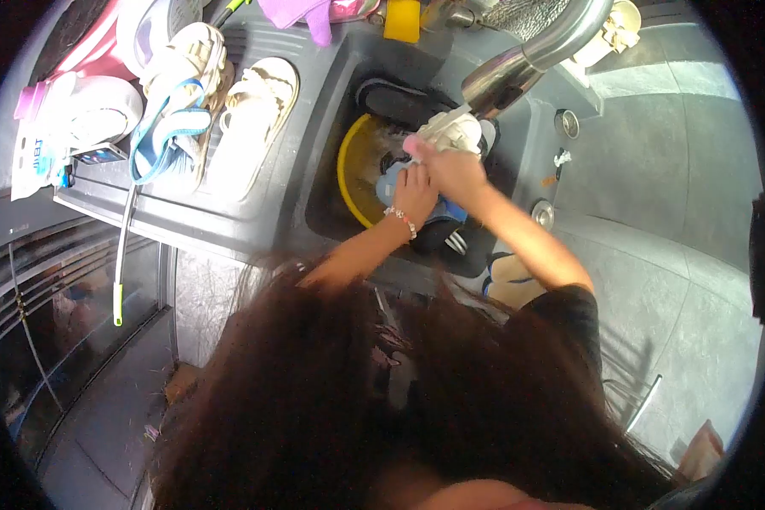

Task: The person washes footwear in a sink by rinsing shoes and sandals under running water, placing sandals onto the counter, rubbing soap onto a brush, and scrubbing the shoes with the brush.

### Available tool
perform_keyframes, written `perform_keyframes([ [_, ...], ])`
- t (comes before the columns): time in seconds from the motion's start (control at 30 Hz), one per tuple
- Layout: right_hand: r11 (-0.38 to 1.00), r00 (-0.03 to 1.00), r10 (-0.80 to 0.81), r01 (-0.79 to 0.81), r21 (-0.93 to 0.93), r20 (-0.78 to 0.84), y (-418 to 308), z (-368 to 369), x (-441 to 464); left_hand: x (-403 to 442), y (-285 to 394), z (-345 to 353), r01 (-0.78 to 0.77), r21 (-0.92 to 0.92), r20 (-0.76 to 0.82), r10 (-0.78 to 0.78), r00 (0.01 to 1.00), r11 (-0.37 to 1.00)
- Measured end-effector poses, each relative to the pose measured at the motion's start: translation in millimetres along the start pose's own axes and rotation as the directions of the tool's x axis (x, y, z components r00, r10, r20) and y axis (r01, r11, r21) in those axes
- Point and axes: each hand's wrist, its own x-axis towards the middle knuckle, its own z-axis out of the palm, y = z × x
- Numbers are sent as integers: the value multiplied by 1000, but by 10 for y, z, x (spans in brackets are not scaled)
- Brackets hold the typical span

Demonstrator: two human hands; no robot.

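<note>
My left hand (415, 197), with a bead bracelet at the wrist, has its fingers curled over a light-blue piece of footwear (386, 185) inside the sink (314, 183). Close against it, my right hand (457, 177) is closed around a small pink thing (415, 146) whose kind I cannot make out. Beneath both hands is a yellow-rimmed basin (345, 174) with water in it. A white strappy sandal (461, 132) lies just beyond my right hand, under the faucet (493, 85). A dark sole (391, 100) leans at the sink's far side.
On the drainboard to the left stand a white sandal (263, 106), a blue-strapped sandal (174, 127) and a white bottle (102, 110). A green-tipped stick (119, 293) hangs over the edge. At the back are a purple cloth (302, 13) and a yellow sponge (402, 21).
</note>
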Motion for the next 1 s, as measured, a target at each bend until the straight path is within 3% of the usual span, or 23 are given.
perform_keyframes([
  [0.07, 978, 961, 190, -167, -126, 202, 323, -228, 88, 90, 31, -83, -13, 56, -75, 17, 997, 998],
  [0.1, 949, 929, 291, -250, -189, 229, 487, -360, 166, 119, 53, -85, -16, 110, -151, 33, 988, 994],
  [0.13, 936, 921, 349, -332, -119, 174, 539, -409, 169, 50, 73, -76, -11, 101, -139, 25, 990, 995],
  [0.2, 949, 940, 302, -281, -139, 160, 239, -309, 60, 80, 20, 17, -62, 59, -162, 71, 984, 996],
  [0.23, 970, 962, 199, -165, -181, 189, 41, -227, -34, 45, 37, 115, -61, 27, -200, 66, 978, 998],
  [0.27, 996, 979, -20, 36, -77, 203, -41, 12, -130, 12, 32, 118, -58, 26, -198, 62, 978, 998],
  [0.37, 982, 957, 153, -118, -150, 246, 257, -302, 44, -35, -11, 92, -181, 82, -230, 195, 954, 980],
  [0.4, 966, 958, 250, -238, -96, 139, 371, -334, 146, -14, -8, 83, -188, 115, -193, 208, 959, 975],
  [0.47, 943, 913, 321, -284, -172, 252, 171, -254, 106, -18, 24, 42, -194, 148, -158, 217, 963, 970],
  [0.5, 971, 977, -29, -23, -238, -211, 93, 175, -81, -39, 51, 97, -166, 127, -223, 191, 956, 978],
  [0.53, 972, 991, -16, -15, -235, -131, 85, 140, -67, -78, 64, 164, -140, 105, -283, 164, 945, 985],
  [0.57, 973, 999, -3, -9, -231, -49, 81, 115, -55, -166, 35, 227, -213, 123, -230, 237, 944, 969],
  [0.6, 987, 950, 153, -134, -87, 273, 26, -261, -57, -170, 40, 183, -218, 121, -222, 240, 945, 968],
  [0.63, 969, 922, 235, -197, -149, 307, 243, -196, -27, -114, 48, 97, -213, 182, -182, 246, 952, 960],
  [0.67, 942, 925, 335, -329, -62, 179, 309, -403, 51, -100, 75, 51, -205, 236, -141, 242, 960, 950],
  [0.73, 892, 869, 452, -442, -94, 199, 306, -313, 27, -94, 70, 161, -187, 171, -105, 206, 973, 967],
  [0.8, 985, 999, 35, -34, -172, 4, 138, -6, -243, -133, 66, 273, -150, 152, -131, 170, 977, 977],
  [0.87, 986, 972, -155, 141, -89, -178, 257, 41, -297, -157, 34, 105, -147, 165, -48, 157, 986, 975],
  [0.9, 994, 996, 81, -84, -71, -43, 413, -8, -267, -116, -10, -21, -137, 182, 26, 134, 991, 974],
  [0.93, 949, 946, 311, -304, -83, 90, 537, -73, -214, -24, -72, -157, -148, 185, 24, 146, 989, 972],
  [1.0, 921, 918, 389, -388, 36, -72, 663, -13, -198, 197, -243, -460, -41, 71, 325, 16, 945, 997],
])
